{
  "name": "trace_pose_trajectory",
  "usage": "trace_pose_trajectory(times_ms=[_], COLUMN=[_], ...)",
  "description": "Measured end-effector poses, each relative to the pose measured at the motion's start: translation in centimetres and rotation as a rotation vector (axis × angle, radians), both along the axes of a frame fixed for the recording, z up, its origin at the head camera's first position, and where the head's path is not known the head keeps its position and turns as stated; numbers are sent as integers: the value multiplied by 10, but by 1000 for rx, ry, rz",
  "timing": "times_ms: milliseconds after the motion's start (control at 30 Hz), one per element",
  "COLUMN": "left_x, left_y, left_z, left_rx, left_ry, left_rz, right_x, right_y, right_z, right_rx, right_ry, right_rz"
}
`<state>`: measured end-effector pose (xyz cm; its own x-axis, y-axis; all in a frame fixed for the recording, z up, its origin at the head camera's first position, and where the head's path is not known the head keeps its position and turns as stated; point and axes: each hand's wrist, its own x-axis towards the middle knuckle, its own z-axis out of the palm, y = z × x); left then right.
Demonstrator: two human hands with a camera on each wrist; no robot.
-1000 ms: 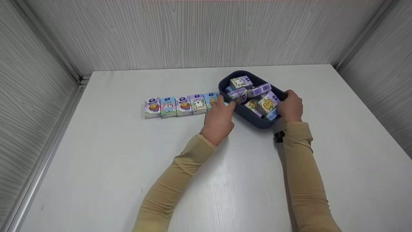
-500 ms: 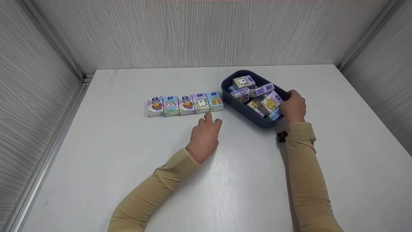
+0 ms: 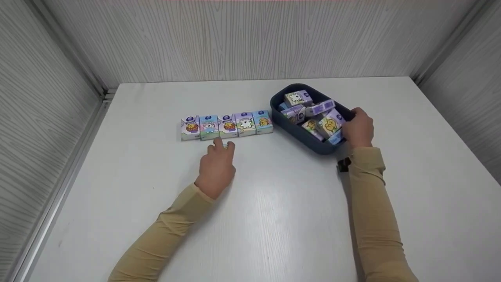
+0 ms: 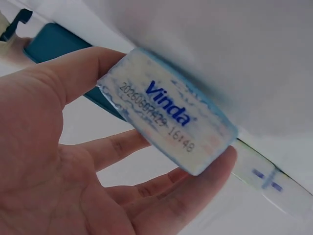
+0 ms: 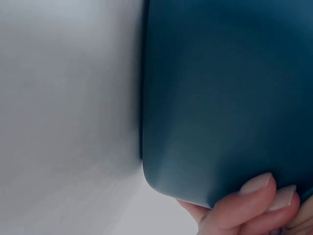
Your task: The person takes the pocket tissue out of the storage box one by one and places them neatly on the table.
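My left hand (image 3: 216, 169) pinches a small tissue pack (image 4: 168, 112) between thumb and fingertips. The end facing the left wrist camera reads "Vinda" above a printed date code. In the head view this hand is just in front of a row of several tissue packs (image 3: 227, 126), which lie side by side with cartoon animals facing up. At the right, my right hand (image 3: 358, 128) grips the rim of a dark blue tray (image 3: 297, 135); in the right wrist view its fingers (image 5: 249, 203) press the tray's outer wall. Several more tissue packs (image 3: 329, 123) lie jumbled inside the tray.
The white table (image 3: 250, 219) meets a wood-grain panel (image 3: 250, 39) at the back, with similar panels at left and right. A small black object (image 3: 343, 165) shows beside the right wrist.
My left hand has drawn back from beside the tray and moved left along the front of the row, carrying a tissue pack. The right hand keeps its grip on the tray.
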<state>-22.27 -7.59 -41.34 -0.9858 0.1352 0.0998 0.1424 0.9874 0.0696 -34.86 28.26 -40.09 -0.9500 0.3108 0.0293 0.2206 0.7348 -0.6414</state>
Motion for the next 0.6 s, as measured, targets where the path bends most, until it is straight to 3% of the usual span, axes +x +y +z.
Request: trace_pose_trajectory(times_ms=[233, 433, 600], left_x=[-1, -5, -7], left_y=[-26, -44, -57], left_z=[9, 15, 22], left_rx=[-23, 84, 106], left_ry=[-66, -150, -201], left_rz=[91, 158, 200], right_x=[1, 1, 0], right_y=[-1, -1, 0], right_z=[2, 1, 0], right_rx=[-8, -12, -13], right_ry=[4, 10, 11], right_rz=[-10, -8, -5])
